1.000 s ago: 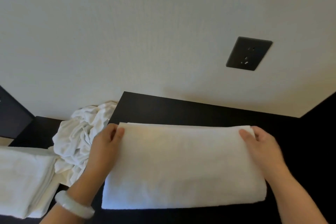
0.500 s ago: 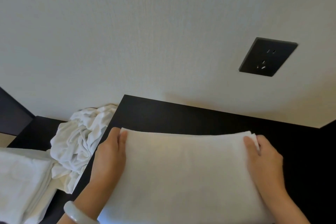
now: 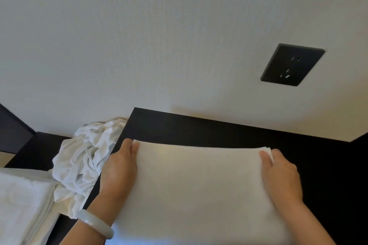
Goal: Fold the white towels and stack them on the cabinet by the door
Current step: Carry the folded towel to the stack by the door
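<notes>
Looking down past a pale wall [image 3: 139,36] at the dark cabinet [image 3: 199,129] along its foot. Over the near middle of the cabinet is a folded towel [image 3: 199,191], white, broad and several layers thick; I cannot tell whether it is fully set down. I judge it soft, light and floppy, so it is best carried by both side edges with fingers underneath, or the layers will sag open. Left of the cabinet sits a crumpled heap [image 3: 85,157] of white towels, and nearer left a folded pile [image 3: 22,205]. My left hand [image 3: 119,171] grips the towel's left edge, thumb on top. My right hand [image 3: 282,175] grips the right edge likewise, fingers tucked out of sight. A black socket [image 3: 291,64] is on the wall, far right. A pale bangle [image 3: 95,223] circles my left wrist.
</notes>
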`<state>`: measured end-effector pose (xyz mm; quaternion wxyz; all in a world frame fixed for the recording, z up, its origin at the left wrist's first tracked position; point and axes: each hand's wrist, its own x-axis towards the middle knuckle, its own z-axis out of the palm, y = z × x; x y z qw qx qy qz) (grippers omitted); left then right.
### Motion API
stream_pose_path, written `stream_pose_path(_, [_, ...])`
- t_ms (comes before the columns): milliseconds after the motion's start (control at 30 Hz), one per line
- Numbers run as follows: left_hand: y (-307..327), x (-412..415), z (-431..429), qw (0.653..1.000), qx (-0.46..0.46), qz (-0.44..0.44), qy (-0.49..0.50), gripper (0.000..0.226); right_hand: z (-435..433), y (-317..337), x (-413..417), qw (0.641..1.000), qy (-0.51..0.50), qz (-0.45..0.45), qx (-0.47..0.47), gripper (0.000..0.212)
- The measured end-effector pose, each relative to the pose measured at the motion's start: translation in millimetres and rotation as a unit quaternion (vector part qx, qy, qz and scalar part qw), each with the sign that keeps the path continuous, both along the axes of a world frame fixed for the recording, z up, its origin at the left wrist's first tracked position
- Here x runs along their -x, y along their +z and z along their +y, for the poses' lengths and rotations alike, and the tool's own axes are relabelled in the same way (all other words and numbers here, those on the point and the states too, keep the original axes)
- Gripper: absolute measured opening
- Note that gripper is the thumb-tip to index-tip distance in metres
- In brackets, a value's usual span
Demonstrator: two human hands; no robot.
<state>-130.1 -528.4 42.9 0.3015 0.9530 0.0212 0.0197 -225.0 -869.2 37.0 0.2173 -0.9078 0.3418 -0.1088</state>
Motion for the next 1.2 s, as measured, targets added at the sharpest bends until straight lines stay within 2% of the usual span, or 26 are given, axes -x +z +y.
stream_pose_path(133, [-10.2, 2.8, 1.4, 0.998, -0.068, -0.001, 0.0, 0.03, 2.8, -8.3, 0.1, 0.998, -0.023, 0.046, 0.046, 0.036])
stream_pose_path(267, [-16.5, 2.2, 1.2, 0.998, -0.068, -0.008, 0.007, 0.026, 4.1, -11.4, -4.3, 0.996, -0.044, 0.056, 0.054, 0.04])
stream_pose_path(333, [-15.5, -0.3, 0.1, 0.995, -0.091, -0.05, -0.002, 0.019, 3.0, -9.1, -6.3, 0.996, -0.052, 0.054, 0.038, 0.042])
stream_pose_path(400, [-13.9, -2.3, -14.5, 0.981, -0.158, -0.11, -0.032, 0.03, 2.7, -6.3, -7.1, 0.996, -0.06, 0.059, 0.02, 0.042])
stream_pose_path(433, [-11.3, 0.4, -28.9, 0.972, -0.165, -0.151, -0.069, 0.034, 2.7, -4.6, -7.4, 0.996, -0.062, 0.066, 0.011, 0.042])
stream_pose_path(500, [-9.9, 11.0, -68.0, 0.948, -0.111, -0.218, -0.204, 0.037, 2.0, 0.8, -8.6, 0.995, -0.064, 0.08, -0.005, 0.042])
stream_pose_path(533, [-7.4, 21.3, -90.7, 0.931, -0.082, -0.202, -0.291, 0.043, 1.0, 3.2, -9.3, 0.994, -0.064, 0.087, -0.015, 0.041])
stream_pose_path(600, [-5.8, 43.3, -130.7, 0.886, -0.089, -0.132, -0.436, 0.055, -2.1, 6.8, -8.2, 0.992, -0.058, 0.1, -0.047, 0.041])
stream_pose_path(667, [-10.7, 59.3, -153.6, 0.851, -0.127, -0.033, -0.508, 0.059, -6.5, 11.4, -3.1, 0.987, -0.06, 0.106, -0.101, 0.039])
stream_pose_path(700, [-16.3, 64.1, -158.9, 0.845, -0.14, -0.016, -0.516, 0.059, -8.7, 14.7, 2.2, 0.983, -0.064, 0.103, -0.141, 0.036])
stream_pose_path(833, [-29.9, 64.0, -160.7, 0.842, -0.17, -0.054, -0.51, 0.058, -6.6, 33.7, 50.9, 0.937, -0.077, 0.144, -0.31, 0.029])
stream_pose_path(900, [-30.2, 65.0, -160.3, 0.839, -0.186, -0.064, -0.507, 0.058, 0.6, 38.8, 79.8, 0.918, -0.073, 0.162, -0.355, 0.029])
stream_pose_path(967, [-28.3, 66.3, -161.7, 0.838, -0.199, -0.066, -0.505, 0.059, 5.8, 39.9, 96.4, 0.922, -0.07, 0.148, -0.35, 0.026])
stream_pose_path(1100, [-23.4, 67.0, -159.6, 0.836, -0.201, -0.058, -0.507, 0.059, 7.1, 38.9, 96.7, 0.955, -0.079, 0.091, -0.269, 0.004])
stream_pose_path(1200, [-22.4, 67.8, -158.6, 0.834, -0.198, -0.061, -0.511, 0.058, 10.1, 31.2, 99.8, 0.95, -0.121, 0.08, -0.276, 0.017])
